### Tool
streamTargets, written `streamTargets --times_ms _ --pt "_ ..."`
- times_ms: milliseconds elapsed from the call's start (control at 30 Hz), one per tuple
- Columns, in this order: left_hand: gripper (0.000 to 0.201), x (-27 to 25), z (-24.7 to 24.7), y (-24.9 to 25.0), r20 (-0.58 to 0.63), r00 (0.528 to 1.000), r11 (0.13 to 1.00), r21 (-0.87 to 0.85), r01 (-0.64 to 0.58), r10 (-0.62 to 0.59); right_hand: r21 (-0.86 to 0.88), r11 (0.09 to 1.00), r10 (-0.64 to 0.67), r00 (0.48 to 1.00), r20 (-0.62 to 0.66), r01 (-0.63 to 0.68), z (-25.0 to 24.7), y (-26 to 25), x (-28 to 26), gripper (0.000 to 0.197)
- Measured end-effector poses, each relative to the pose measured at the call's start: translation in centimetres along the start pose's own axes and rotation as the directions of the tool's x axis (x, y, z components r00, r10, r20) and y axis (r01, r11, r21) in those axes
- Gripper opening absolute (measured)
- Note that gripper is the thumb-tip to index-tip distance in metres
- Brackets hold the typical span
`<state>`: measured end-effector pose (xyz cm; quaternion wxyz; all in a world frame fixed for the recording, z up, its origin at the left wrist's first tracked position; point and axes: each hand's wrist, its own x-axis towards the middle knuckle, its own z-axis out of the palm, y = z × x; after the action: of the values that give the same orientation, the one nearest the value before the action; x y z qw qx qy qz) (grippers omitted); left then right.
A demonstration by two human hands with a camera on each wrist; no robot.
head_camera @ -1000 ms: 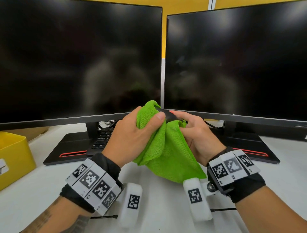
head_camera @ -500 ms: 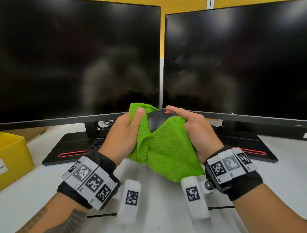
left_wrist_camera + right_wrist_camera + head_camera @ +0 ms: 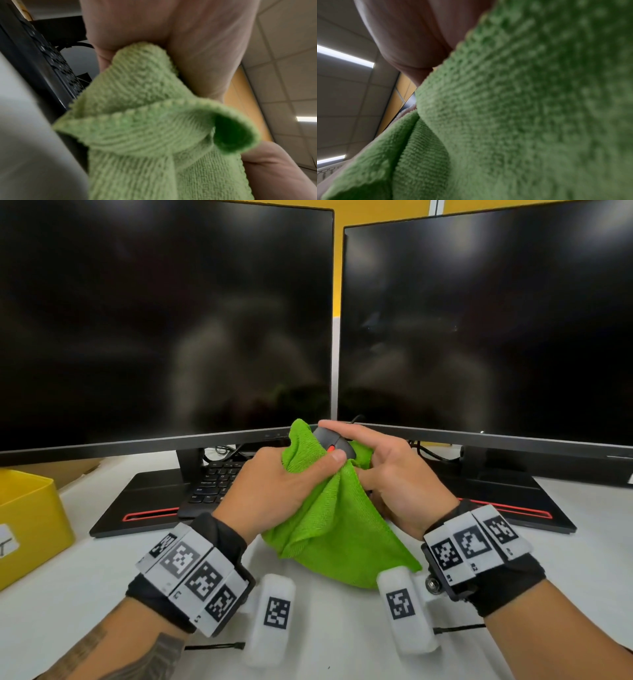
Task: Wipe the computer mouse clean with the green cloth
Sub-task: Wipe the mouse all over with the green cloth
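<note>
Between your two hands, raised clear of the desk (image 3: 342,628) in front of the gap between the two dark monitors (image 3: 164,320), sits the computer mouse (image 3: 334,444), and everything turns on how it lies there. Starting on the left: your left hand (image 3: 274,491) is bunched around the green cloth (image 3: 329,529), fingers curled into the fabric and the thumb (image 3: 325,462) pressing a fold up against the near side of the mouse, just below its red scroll wheel. The left wrist view confirms the cloth gathered into your palm, with its loose edge rolling out beneath.

Moving to the centre, only the top of the mouse shows, black and bare. Its long axis appears to run away from you and slightly leftward, toward the monitors, with the cable leading off the far end. The cloth wraps it from the left and from underneath, then hangs down toward the desk.

On the right, your right hand (image 3: 394,481) holds the mouse from its right side: the forefinger is stretched along the top toward the far end, the remaining fingers curled beside and below it, cloth between them and the body as far as can be seen. The right wrist view shows little but cloth.

So the uncovered upper face lies up and away from your left thumb, and the left hand is the nearer one to wipe it. Likely you'll need to draw the fold along that axis while the right hand steadies.
</note>
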<state>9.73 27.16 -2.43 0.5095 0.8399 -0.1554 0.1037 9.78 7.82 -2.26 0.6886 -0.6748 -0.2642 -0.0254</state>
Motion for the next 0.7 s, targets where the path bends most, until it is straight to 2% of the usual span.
streamTargets --times_ms 133,233,367,467,533,633,700 --pt "0.059 -0.2 0.1 0.0 -0.078 0.995 0.988 0.143 -0.056 0.068 -0.022 1.0 -0.012 1.0 0.026 0.013 0.0 0.1 0.2 0.076" --pt "0.066 -0.1 0.2 0.3 -0.156 0.987 0.992 0.126 -0.026 0.045 -0.034 0.999 -0.015 0.999 0.03 0.016 -0.1 0.3 0.2 0.076" --pt "0.06 0.1 -0.2 0.6 -0.223 0.974 0.993 0.116 -0.018 0.044 -0.1 0.993 -0.057 0.998 0.029 0.059 0.3 -0.1 0.2 0.074" --pt "0.068 0.2 -0.3 0.3 -0.201 0.978 0.997 0.063 -0.039 0.051 -0.18 0.98 -0.074 0.997 0.035 0.079 0.4 -0.7 0.1 0.072" --pt "0.073 0.1 0.0 0.4 -0.112 0.993 0.998 0.038 -0.041 0.045 -0.225 0.969 -0.093 0.995 0.045 0.101 0.6 -1.0 0.0 0.071" --pt "0.054 -0.3 0.4 0.4 -0.036 0.998 0.996 0.074 -0.042 0.045 -0.309 0.94 -0.127 0.989 0.071 0.143 1.1 -1.0 -0.3 0.074" --pt "0.059 -0.5 0.3 0.4 -0.067 0.998 0.998 0.06 -0.004 0.008 -0.396 0.901 -0.142 0.984 0.112 0.175 1.3 -0.9 -0.4 0.084"
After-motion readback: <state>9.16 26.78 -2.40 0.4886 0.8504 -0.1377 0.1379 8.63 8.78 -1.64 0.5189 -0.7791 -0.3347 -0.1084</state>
